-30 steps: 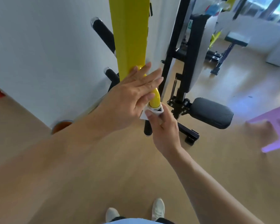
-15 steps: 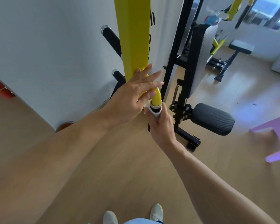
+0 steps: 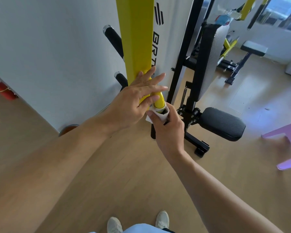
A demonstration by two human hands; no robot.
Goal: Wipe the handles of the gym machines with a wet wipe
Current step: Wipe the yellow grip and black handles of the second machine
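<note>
With the yellow arm steadied by the splayed left hand, the wet wipe clenched in the right hand is best twisted fully around the handle.

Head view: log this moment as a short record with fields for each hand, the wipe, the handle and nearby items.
left hand: open, fingers spread, resting on the yellow post
right hand: grip closed around the wipe on the handle
wipe: white, wrapped around the handle just below the yellow bar
handle: black, mostly hidden by wipe and hand
nearby: black pad, purple stool
</note>
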